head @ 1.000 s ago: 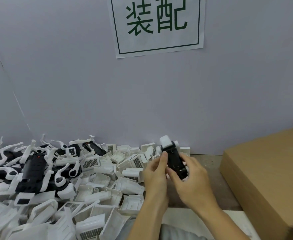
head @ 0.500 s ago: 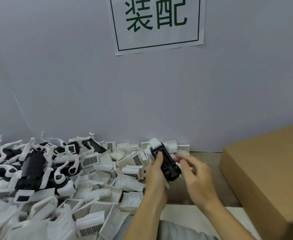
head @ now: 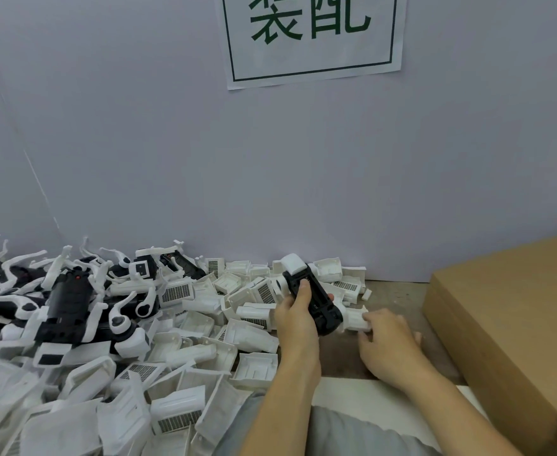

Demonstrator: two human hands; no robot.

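My left hand (head: 295, 319) grips a black plastic body (head: 316, 297) with a white cap (head: 293, 264) fitted on its far end, held tilted just above the table. My right hand (head: 387, 343) is lower, to the right of that body, and its fingers pinch a small white plastic part (head: 354, 319) lying on the table beside the body's near end.
A heap of loose white plastic shells (head: 178, 357) covers the table to the left. Black bodies with white arms (head: 66, 304) lie at the far left. A brown cardboard box (head: 514, 327) stands at the right. A paper sign (head: 313, 37) hangs on the grey wall.
My right hand let go of the black body, dropped to the table on the right and took hold of a white part. My left hand kept the body and tilted it left.
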